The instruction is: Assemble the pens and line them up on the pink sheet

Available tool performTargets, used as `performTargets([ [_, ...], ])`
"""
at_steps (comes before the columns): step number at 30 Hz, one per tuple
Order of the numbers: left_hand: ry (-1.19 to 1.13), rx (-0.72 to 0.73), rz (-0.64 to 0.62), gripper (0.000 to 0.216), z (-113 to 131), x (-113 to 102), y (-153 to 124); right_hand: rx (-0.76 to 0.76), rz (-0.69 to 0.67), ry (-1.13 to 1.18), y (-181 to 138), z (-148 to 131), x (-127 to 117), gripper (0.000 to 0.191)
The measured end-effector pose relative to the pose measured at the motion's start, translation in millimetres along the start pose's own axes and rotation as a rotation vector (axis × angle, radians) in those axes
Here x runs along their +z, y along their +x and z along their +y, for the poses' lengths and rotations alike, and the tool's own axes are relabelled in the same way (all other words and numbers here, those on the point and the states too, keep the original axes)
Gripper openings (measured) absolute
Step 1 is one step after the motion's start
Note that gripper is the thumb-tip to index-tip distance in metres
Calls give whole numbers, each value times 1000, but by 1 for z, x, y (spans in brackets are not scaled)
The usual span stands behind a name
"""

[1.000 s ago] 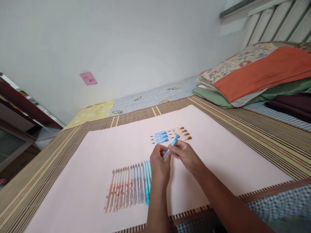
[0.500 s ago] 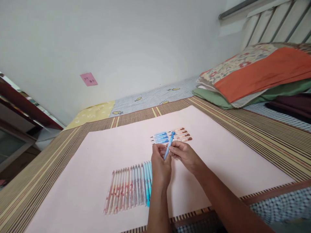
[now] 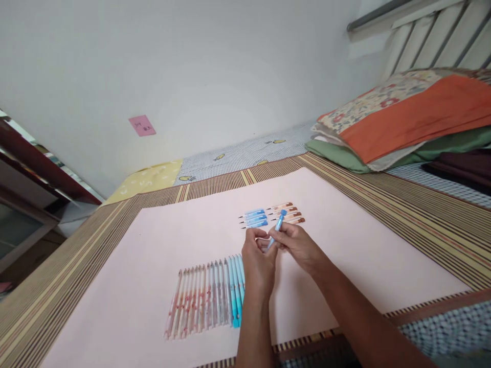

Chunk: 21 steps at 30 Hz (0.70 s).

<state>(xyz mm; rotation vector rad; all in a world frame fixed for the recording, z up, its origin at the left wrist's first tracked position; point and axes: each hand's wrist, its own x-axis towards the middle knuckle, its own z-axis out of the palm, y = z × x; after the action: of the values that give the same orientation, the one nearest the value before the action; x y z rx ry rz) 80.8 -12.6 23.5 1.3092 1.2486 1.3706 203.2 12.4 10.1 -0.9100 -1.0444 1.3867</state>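
A light-blue pen (image 3: 277,225) with a darker blue top slants up and to the right between my hands, over the paper. My right hand (image 3: 303,248) pinches its barrel between thumb and fingers. Closed around the lower end is my left hand (image 3: 261,258), whose fingers partly hide the tip. Just beyond them lie several short blue pens (image 3: 255,219) with dark tips pointing left, and beside these, several white-and-brown pens (image 3: 293,210). To the left of my left wrist, pale pens with reddish patterns (image 3: 187,304) and turquoise pens (image 3: 236,291) lie in a row; my forearm covers its right end.
A large pale pink sheet (image 3: 126,286) lies under the pens on a striped mat (image 3: 383,204). Folded cloths and a floral-and-orange pillow (image 3: 418,117) are piled at the right. The wall (image 3: 230,76) behind carries a pink note (image 3: 142,125).
Both hands and the pen have shifted slightly right. The pen leans further right, and its lower end is more covered by my left fingers.
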Motion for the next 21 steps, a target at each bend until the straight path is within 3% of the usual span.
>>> performTargets([
  [2, -47, -63, -22, 35, 0, -4, 2, 13, 31, 25, 1, -2, -6, 40],
  [6, -132, -280, -254, 50, -2, -15, 4, 0, 81, 72, 3, -7, -13, 37],
  [8, -159, -315, -309, 49, -3, -17, 4, -12, 84, 80, 4, -8, -13, 37],
  [16, -115, -64, -72, 23, -1, -7, 2, 19, 171, 170, 4, -4, -6, 40],
  [21, -262, -93, 42, 25, -4, -7, 4, 15, 37, 321, 0, -11, -5, 33],
])
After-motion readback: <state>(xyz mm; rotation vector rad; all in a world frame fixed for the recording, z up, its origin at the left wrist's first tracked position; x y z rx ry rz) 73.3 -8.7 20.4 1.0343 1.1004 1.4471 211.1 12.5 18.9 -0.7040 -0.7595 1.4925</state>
